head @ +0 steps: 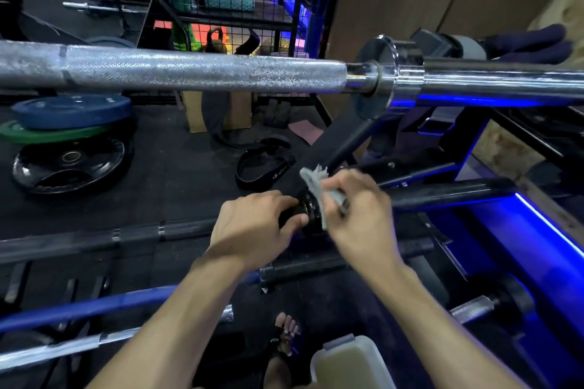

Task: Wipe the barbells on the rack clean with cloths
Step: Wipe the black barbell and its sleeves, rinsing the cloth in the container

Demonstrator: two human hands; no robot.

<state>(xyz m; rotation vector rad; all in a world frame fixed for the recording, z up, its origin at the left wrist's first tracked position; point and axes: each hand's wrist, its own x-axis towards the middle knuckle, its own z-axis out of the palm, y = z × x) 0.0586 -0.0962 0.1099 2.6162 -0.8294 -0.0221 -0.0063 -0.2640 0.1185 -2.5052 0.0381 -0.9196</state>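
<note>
Both grips are closed on the same black barbell [189,229], low on the rack [442,167]. The left hand [252,224] curls its fingers and thumb around the dark shaft just beside the collar [311,215], thumb underneath. The right hand [357,211] holds a grey cloth [316,181] bunched in its fingers and presses it against the collar, where the shaft meets the thicker sleeve [448,194]. A frayed corner of the cloth sticks up above the knuckles. The two hands sit very close together, with only the collar between them.

The black barbell lies roughly level, its shaft running off to the left and its sleeve to the right onto the rack's dark arms. Above it, nearer the camera, a silver barbell [189,71] crosses the whole view, with a knurled shaft, a shiny flange and a smooth chrome sleeve on the right. Below the hands, a blue bar [79,309] and another chrome bar [63,349] lie lower down.

On the black floor [177,174] at left, weight plates [69,136] are stacked: blue on top, green beneath, a black one leaning beside them. A black belt [262,167] lies on the floor behind the hands. A foot in a sandal [286,338] shows at the bottom, next to a pale plastic container [347,363]. Blue strip lighting glows along the rack at right.
</note>
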